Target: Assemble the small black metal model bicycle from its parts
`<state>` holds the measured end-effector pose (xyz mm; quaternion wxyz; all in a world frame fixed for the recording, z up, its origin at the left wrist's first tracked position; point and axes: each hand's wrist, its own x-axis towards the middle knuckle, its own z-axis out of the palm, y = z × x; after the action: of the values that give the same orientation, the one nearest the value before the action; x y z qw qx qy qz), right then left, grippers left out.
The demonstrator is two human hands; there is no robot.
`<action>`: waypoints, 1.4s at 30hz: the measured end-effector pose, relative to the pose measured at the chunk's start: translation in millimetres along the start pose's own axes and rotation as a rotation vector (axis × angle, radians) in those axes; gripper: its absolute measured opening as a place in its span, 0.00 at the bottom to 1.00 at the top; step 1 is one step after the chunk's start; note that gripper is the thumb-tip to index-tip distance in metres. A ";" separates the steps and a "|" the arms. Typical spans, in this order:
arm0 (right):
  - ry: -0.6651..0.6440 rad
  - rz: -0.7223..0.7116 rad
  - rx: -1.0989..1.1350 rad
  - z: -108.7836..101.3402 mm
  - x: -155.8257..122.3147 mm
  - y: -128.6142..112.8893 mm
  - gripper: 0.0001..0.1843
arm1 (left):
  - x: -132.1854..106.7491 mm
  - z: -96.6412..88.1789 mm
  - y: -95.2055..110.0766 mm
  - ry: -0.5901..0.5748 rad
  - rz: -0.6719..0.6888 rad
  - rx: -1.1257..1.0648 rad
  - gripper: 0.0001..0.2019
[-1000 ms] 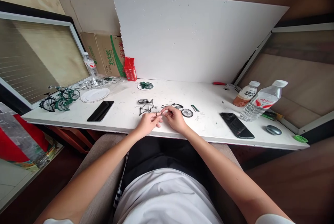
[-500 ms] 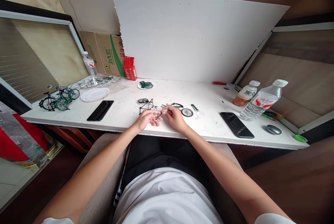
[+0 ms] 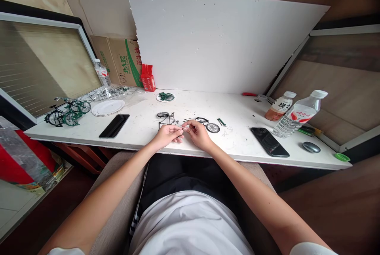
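Observation:
Above the front edge of the white table [image 3: 237,144], my left hand [image 3: 166,136] and my right hand [image 3: 197,134] meet at the fingertips. Both are closed in a pinch, and the small piece between them is mostly hidden by the fingers. Just beyond my left hand lies a partly built black model bicycle [image 3: 166,117], its lower part covered by that hand. Past my right hand are black curved bicycle parts [image 3: 202,120] and a loose spoked wheel [image 3: 213,128]. A slim green part [image 3: 221,122] lies further right, with tiny dark bits scattered about.
Finished model bicycles [image 3: 69,110] stand at the left, near white plates [image 3: 109,107] and a phone [image 3: 114,126]. A small plate of green parts [image 3: 166,96] is at the back. On the right are another phone [image 3: 269,142], two bottles [image 3: 301,114] and a mouse [image 3: 311,147].
My fingertips have closed together, and the small dark piece that showed between them is now mostly hidden. Everything else on the table stays in place.

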<state>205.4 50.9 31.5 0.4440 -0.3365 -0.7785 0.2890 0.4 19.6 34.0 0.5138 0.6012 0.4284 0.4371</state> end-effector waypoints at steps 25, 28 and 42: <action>0.108 -0.021 -0.006 0.2 1.2 3.7 0.22 | 5.5 2.5 -8.3 0.176 0.042 -0.218 0.26; 0.111 -0.023 -0.010 0.8 1.0 5.1 0.22 | 5.7 2.5 -8.8 0.170 0.044 -0.209 0.26; 0.129 -0.038 -0.040 0.9 1.4 2.1 0.21 | 4.2 1.9 -8.7 0.123 0.030 -0.205 0.27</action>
<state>204.6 53.2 30.3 0.4918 -0.3484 -0.7602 0.2426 2.7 24.2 25.6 0.5388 0.5237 0.4031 0.5224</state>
